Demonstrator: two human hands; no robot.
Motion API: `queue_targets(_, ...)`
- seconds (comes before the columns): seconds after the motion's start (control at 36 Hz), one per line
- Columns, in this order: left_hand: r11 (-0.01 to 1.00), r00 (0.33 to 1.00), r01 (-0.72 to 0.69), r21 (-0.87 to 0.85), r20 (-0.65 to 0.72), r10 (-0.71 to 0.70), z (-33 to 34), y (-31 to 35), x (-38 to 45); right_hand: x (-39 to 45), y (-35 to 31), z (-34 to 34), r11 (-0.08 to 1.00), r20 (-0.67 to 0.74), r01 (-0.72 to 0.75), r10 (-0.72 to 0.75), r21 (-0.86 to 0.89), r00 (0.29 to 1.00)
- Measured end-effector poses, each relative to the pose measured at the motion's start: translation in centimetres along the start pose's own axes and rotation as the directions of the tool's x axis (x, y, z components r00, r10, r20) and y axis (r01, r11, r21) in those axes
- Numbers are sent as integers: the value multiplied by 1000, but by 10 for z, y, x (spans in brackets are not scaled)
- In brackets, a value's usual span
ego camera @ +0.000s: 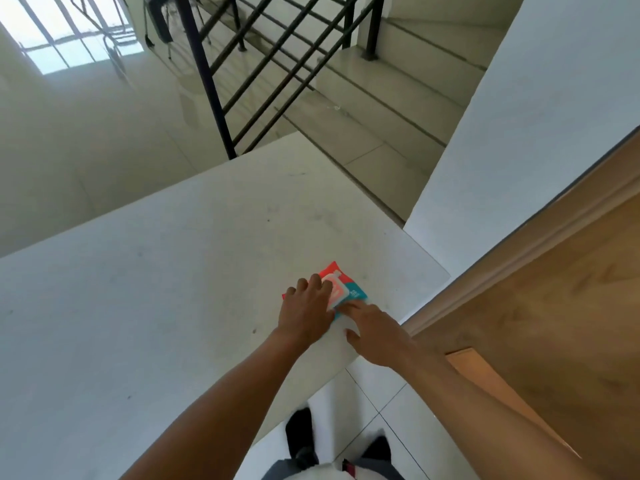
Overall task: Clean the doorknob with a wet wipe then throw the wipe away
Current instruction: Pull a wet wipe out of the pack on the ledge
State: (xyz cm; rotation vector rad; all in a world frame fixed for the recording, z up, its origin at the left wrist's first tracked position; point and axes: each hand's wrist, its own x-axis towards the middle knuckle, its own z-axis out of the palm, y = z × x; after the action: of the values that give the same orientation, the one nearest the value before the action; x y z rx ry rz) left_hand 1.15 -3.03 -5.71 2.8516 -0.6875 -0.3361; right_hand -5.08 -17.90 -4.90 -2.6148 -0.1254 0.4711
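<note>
Wipe pack (341,287): lay flat on the white counter (173,289), near its right edge, beside the wooden door (554,306).
Left hand (306,311): grip spread, fingers pressing the pack down.
Right hand (375,332): forefinger at the pack's near corner; grip loosely spread, pinching nothing visible.
Handling: soft, light, probably slippery film; best steadied flat while the pale flap is peeled.
Doorknob: not in view.
</note>
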Motion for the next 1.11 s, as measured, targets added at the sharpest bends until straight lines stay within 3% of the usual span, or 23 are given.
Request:
queue_targets(0.31, 994, 999, -7, -113, -47, 2, 3, -8, 8, 5, 7, 2, 999, 1, -5, 5, 31, 1000)
queue_targets(0.42, 957, 998, 51, -286, -18, -59, -3, -17, 13, 6, 10, 2, 999, -8, -21, 21, 39, 1000)
queue_targets(0.53, 832, 984, 178, -525, 73, -164, -18, -38, 22, 8, 10, 2, 996, -28, -23, 26, 84, 999)
queue_targets(0.67, 844, 951, 277, -459, 3, -310, -27, -59, 30, 13, 11, 2, 980, -73, -45, 60, 194, 996)
queue_targets(0.78, 909, 931, 318, -271, -91, -353, -25, -58, 26, 18, 11, 3, 976, -96, -56, 78, 211, 992)
queue_targets(0.89, 934, 958, 235, -271, -97, -269, -18, -53, 22, 27, 9, 2, 983, -124, -73, 95, 167, 988)
queue_targets(1.03, 992, 999, -17, -123, -34, 13, 1, -45, 11, 40, 6, -2, 987, -166, -101, 120, 121, 979)
queue_targets(1.11, 996, 999, -30, -89, -20, 29, 7, -43, 8, 43, 6, 0, 985, -172, -116, 138, 131, 975)
